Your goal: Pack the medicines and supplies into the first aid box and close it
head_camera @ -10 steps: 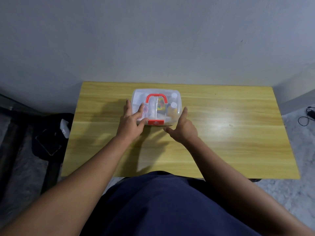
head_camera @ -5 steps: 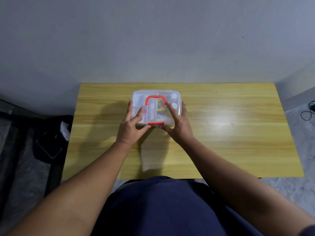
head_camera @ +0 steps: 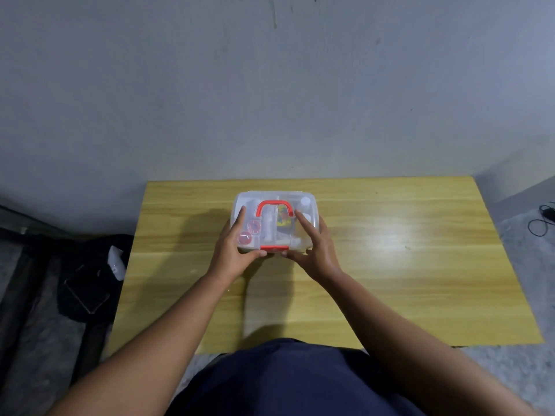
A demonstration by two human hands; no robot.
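Dim, soft picture with wide-angle bending at the edges, glare on the table (head_camera: 390, 244), shadows beneath the arms.

The right hand (head_camera: 315, 247) came onto the first aid box (head_camera: 273, 223), and both thumbs closed at its red latch (head_camera: 274, 248).

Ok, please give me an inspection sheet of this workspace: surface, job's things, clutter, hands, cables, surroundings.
Surface: yellow wooden table, bare apart from the box.
Job's things: clear first aid box with lid down, red handle lying flat, red latch at the near edge; supplies show through the lid. Whether the latch is fastened cannot be told.
Clutter: nothing seen on the table.
Hands: left hand and right hand both grip the box, fingers on the lid, thumbs by the latch.
Cables: black cable on the floor, far right.
Surroundings: grey wall; dark bag and a white item on the floor, left.
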